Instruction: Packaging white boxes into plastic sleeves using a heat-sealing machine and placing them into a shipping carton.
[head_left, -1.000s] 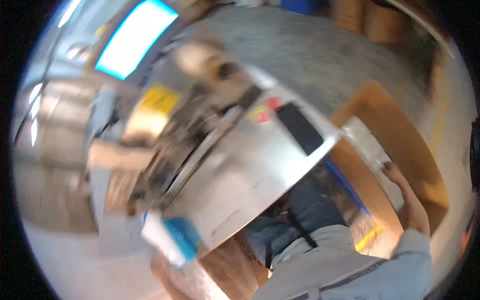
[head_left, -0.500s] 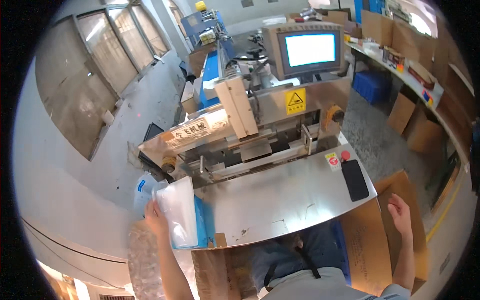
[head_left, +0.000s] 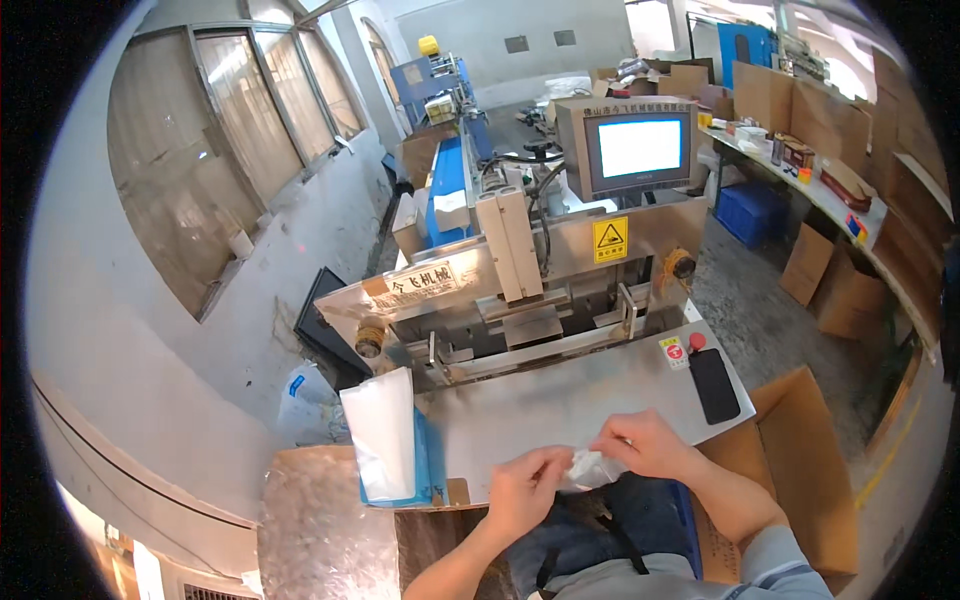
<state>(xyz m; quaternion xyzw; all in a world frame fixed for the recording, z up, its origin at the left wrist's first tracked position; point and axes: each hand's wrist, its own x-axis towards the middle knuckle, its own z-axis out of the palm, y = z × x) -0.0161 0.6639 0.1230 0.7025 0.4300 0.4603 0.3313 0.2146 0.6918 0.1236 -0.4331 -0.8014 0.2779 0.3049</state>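
Both hands have come together at the near edge of the steel table, the left hand and right hand now pinching one small clear bag between them, away from the bag stack.

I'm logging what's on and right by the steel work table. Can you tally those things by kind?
Clear plastic bag held in both hands: 1
Upright stack of white bags in a blue holder: 1
Black phone: 1
Red button: 1
Open cardboard box beside the table: 1
Total: 5
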